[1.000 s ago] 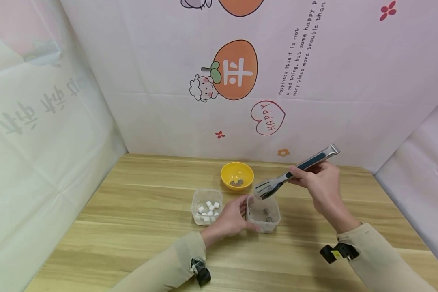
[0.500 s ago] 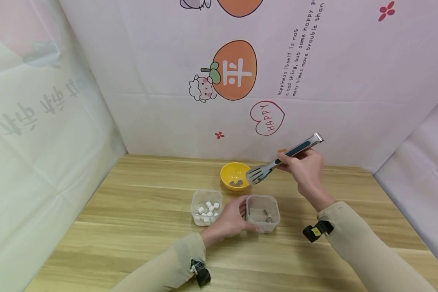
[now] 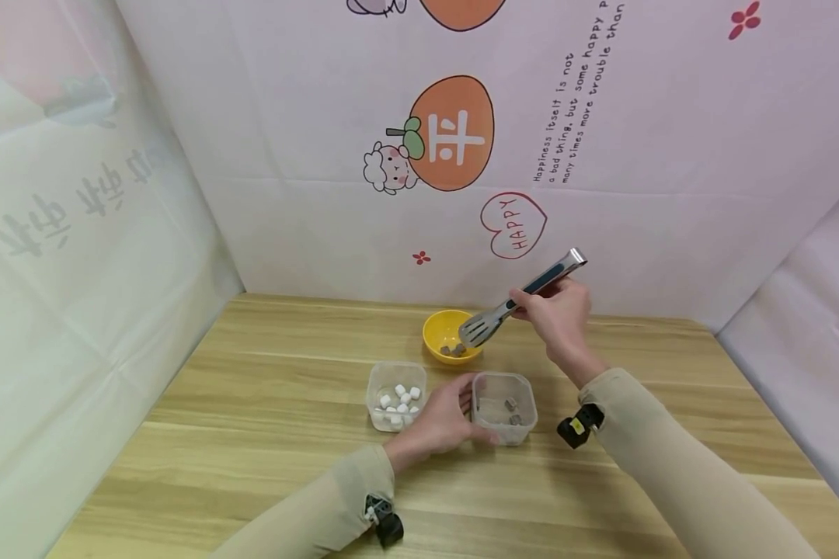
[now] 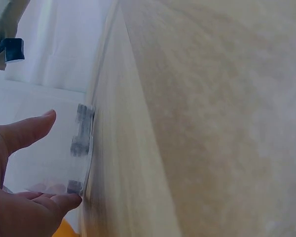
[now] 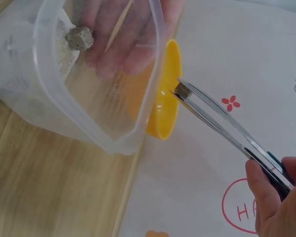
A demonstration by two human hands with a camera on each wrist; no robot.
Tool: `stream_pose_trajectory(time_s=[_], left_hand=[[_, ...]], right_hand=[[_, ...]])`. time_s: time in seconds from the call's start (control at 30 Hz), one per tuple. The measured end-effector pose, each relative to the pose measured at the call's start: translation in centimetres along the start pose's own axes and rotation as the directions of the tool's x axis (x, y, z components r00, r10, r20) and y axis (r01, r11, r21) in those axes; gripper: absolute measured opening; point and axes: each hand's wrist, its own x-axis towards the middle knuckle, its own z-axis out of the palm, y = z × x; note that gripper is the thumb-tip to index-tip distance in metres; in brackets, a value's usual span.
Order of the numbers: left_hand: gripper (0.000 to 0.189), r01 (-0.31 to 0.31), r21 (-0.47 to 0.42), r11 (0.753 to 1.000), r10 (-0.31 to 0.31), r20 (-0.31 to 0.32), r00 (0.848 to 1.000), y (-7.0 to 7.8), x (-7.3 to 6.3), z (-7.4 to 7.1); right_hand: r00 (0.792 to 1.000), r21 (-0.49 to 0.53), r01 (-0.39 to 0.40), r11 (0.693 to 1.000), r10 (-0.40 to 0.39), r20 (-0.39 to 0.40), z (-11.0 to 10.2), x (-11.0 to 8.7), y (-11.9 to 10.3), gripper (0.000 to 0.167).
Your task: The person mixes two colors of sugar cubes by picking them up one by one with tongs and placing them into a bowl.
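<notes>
My right hand (image 3: 561,314) grips metal kitchen tongs (image 3: 541,282) by their dark handles. The slotted tips are over the right side of a small yellow bowl (image 3: 433,332), which holds several grey-brown cubes. In the right wrist view the tongs' tips pinch one grey-brown cube (image 5: 183,91) at the bowl's rim. My left hand (image 3: 444,421) holds the left side of a clear plastic box (image 3: 502,432), thumb at the front and fingers behind. A few grey-brown cubes (image 3: 510,404) lie in that box. In the left wrist view the left thumb (image 4: 32,129) stands before the box wall.
Left of my left hand stands a second clear box (image 3: 397,370) with several white cubes (image 3: 404,398). The wooden table (image 3: 273,388) ends at a printed cloth backdrop (image 3: 322,233), just behind the bowl. Cloth also hangs at both sides.
My right hand has carried the tongs left and away from me, from above the right-hand clear box to over the yellow bowl. The left hand and both boxes have stayed put.
</notes>
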Motion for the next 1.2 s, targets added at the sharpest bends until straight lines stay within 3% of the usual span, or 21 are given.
stream_pose_trajectory(time_s=[0.83, 1.0, 1.2], left_hand=[[0.100, 0.009, -0.002, 1.000, -0.009, 0.004, 1.000, 0.0, -0.1, -0.1], [0.099, 0.015, 0.001, 1.000, -0.015, 0.006, 1.000, -0.1, -0.1, 0.0], [0.100, 0.005, -0.011, 1.000, -0.005, 0.002, 1.000, -0.1, -0.1, 0.0]], right_hand=[[1.000, -0.059, 0.011, 0.998, -0.012, -0.023, 1.7, 0.3, 2.3, 0.029], [0.999, -0.047, 0.023, 0.999, -0.024, -0.030, 1.3, -0.2, 1.4, 0.031], [0.994, -0.032, 0.111, 0.993, -0.111, -0.001, 0.0, -1.7, -0.5, 0.031]])
